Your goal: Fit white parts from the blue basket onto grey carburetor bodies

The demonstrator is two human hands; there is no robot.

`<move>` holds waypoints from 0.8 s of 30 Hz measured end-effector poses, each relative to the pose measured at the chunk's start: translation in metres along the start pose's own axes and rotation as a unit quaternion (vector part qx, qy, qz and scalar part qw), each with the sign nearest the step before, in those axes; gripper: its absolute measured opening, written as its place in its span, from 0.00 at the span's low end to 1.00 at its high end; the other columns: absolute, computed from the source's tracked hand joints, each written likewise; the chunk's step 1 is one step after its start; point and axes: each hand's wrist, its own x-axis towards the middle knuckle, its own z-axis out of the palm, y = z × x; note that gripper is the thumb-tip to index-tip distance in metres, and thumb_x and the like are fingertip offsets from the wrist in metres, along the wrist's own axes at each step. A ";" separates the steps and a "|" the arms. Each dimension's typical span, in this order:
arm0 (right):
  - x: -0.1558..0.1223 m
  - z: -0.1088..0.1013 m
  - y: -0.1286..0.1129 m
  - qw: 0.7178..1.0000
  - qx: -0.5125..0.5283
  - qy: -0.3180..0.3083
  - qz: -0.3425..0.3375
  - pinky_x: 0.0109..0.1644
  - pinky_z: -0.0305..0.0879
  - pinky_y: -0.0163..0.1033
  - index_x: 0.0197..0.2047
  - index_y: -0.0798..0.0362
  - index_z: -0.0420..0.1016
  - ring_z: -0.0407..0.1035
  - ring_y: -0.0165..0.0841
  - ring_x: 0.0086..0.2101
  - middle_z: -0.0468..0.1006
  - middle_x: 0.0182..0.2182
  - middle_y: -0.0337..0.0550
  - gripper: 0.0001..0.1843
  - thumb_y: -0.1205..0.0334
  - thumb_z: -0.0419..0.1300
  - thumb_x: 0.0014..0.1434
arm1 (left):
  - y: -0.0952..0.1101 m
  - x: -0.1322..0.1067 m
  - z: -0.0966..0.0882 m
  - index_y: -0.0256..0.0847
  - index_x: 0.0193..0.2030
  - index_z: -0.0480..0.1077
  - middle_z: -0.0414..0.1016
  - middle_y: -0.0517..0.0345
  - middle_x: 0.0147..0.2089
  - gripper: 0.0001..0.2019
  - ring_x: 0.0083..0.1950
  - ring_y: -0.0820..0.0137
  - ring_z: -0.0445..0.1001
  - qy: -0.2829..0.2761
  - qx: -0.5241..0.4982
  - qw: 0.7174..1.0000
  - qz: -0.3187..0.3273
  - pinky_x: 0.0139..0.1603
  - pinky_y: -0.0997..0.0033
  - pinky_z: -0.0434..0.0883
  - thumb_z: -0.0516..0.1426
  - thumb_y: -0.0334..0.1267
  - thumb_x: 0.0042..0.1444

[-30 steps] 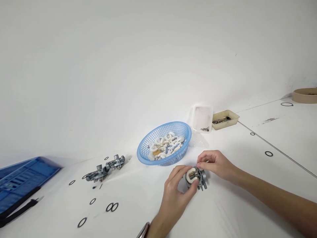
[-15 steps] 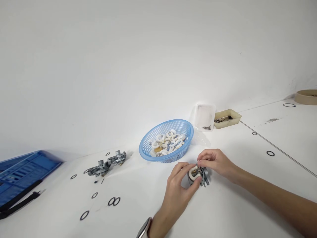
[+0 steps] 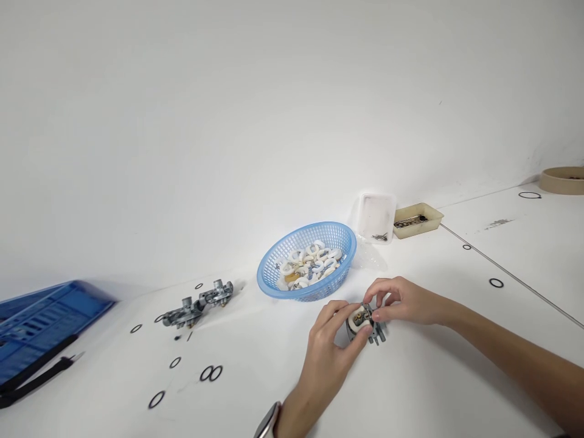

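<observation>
Metal part (image 3: 366, 323): on worktop (image 3: 438, 365), gripped by left hand (image 3: 329, 353); right hand (image 3: 400, 302) pinches its top. Basket (image 3: 306, 263) near.

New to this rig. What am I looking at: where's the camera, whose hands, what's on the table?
There is no machine here, just a person's two bare hands. The single camera sits on that person's head and looks forward and down, so both arms enter from the bottom edge. The left hand grips a small metal part with a pale round piece on top, on or just above the white table. The right hand pinches the part from the far side. Behind the hands stands a blue basket of white rings. To the left lie two more metal parts, loose black rings and a blue crate. Farther back are a clear tub and a beige tray.
</observation>
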 end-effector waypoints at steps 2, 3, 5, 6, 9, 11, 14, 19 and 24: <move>0.000 0.001 -0.002 1.000 -0.018 0.001 -0.013 0.51 0.69 0.46 0.45 0.49 0.81 0.70 0.37 0.42 0.76 0.47 0.45 0.14 0.53 0.67 0.58 | 0.001 0.000 0.000 0.44 0.51 0.77 0.76 0.52 0.44 0.11 0.44 0.62 0.77 0.001 0.004 1.000 0.001 0.44 0.63 0.77 0.62 0.43 0.65; -0.001 0.002 -0.003 0.999 -0.026 0.002 -0.018 0.52 0.69 0.46 0.45 0.48 0.81 0.71 0.37 0.42 0.76 0.47 0.45 0.13 0.53 0.68 0.58 | 0.001 0.000 0.000 0.44 0.51 0.77 0.77 0.52 0.44 0.11 0.44 0.62 0.77 0.003 0.004 1.000 0.003 0.44 0.63 0.77 0.62 0.43 0.65; -0.002 0.002 -0.004 0.999 -0.040 0.010 -0.024 0.53 0.69 0.47 0.45 0.47 0.82 0.71 0.37 0.43 0.77 0.46 0.44 0.13 0.53 0.68 0.58 | 0.001 0.000 0.000 0.44 0.51 0.77 0.77 0.52 0.44 0.11 0.43 0.63 0.77 0.008 0.005 1.000 0.008 0.44 0.63 0.77 0.62 0.43 0.65; -0.002 0.003 -0.004 0.998 -0.045 0.017 -0.028 0.54 0.69 0.47 0.44 0.47 0.82 0.71 0.38 0.43 0.77 0.46 0.44 0.12 0.53 0.68 0.57 | 0.001 0.000 0.000 0.44 0.51 0.77 0.77 0.52 0.44 0.11 0.43 0.63 0.77 0.011 0.005 1.000 0.010 0.43 0.64 0.77 0.62 0.44 0.65; -0.004 0.003 -0.002 0.996 -0.060 0.036 -0.054 0.53 0.70 0.46 0.44 0.46 0.83 0.71 0.38 0.43 0.78 0.44 0.44 0.13 0.52 0.69 0.58 | -0.002 -0.002 0.002 0.44 0.51 0.77 0.76 0.53 0.44 0.11 0.44 0.63 0.77 0.012 0.005 1.000 0.014 0.44 0.64 0.77 0.62 0.44 0.66; -0.005 0.004 -0.001 0.994 -0.076 0.037 -0.072 0.51 0.70 0.46 0.45 0.46 0.83 0.71 0.38 0.42 0.78 0.43 0.44 0.13 0.52 0.68 0.59 | -0.004 -0.003 0.004 0.45 0.51 0.77 0.76 0.53 0.45 0.11 0.45 0.63 0.77 0.017 0.002 1.000 0.014 0.45 0.63 0.76 0.62 0.45 0.66; -0.005 0.005 -0.001 0.991 -0.093 0.045 -0.079 0.49 0.70 0.45 0.45 0.46 0.83 0.72 0.38 0.41 0.79 0.42 0.44 0.12 0.53 0.68 0.59 | -0.006 -0.005 0.005 0.45 0.51 0.77 0.76 0.53 0.45 0.12 0.45 0.62 0.77 0.029 0.000 0.999 0.013 0.45 0.63 0.76 0.62 0.47 0.66; -0.004 0.007 -0.002 0.989 -0.103 0.051 -0.091 0.50 0.71 0.44 0.45 0.48 0.82 0.73 0.38 0.42 0.80 0.42 0.44 0.12 0.53 0.68 0.59 | -0.003 -0.003 0.003 0.43 0.50 0.77 0.77 0.51 0.45 0.13 0.45 0.62 0.77 0.016 0.009 1.000 0.018 0.45 0.62 0.76 0.61 0.48 0.67; -0.005 0.005 -0.003 0.989 -0.112 0.036 -0.086 0.50 0.71 0.44 0.45 0.47 0.80 0.72 0.38 0.42 0.79 0.44 0.44 0.11 0.54 0.67 0.60 | 0.000 -0.002 0.001 0.43 0.50 0.77 0.77 0.51 0.45 0.12 0.45 0.62 0.77 0.014 0.016 0.999 0.028 0.44 0.62 0.77 0.61 0.47 0.67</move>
